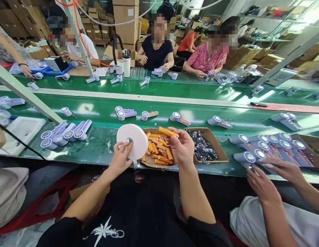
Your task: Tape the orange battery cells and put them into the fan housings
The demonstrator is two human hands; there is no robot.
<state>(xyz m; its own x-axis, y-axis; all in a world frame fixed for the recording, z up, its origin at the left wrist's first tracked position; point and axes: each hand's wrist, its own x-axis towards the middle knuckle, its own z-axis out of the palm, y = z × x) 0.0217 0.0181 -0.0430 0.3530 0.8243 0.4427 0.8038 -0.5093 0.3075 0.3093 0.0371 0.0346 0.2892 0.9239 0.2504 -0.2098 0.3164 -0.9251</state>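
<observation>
My left hand (121, 158) grips a large flat white roll of tape (135, 139) by its lower left side, with fingertips at the centre hole. A short loose strip hangs below the roll. In my right hand (183, 147) an orange cylindrical battery (166, 131) is pinched between thumb and fingers, its free end pointing left. Beneath, between the two hands, sits a cardboard tray (148, 164) heaped with similar orange batteries (160, 151). My right hand partly hides that tray's right edge.
A cardboard box (222, 156) of small dark parts stands right of my hand. Lilac fan housings (64, 135) lie left, others on the green conveyor (102, 103). A co-worker's hands (264, 181) handle a housing at right. Several people sit opposite. A slanted metal post (33, 96) crosses the left.
</observation>
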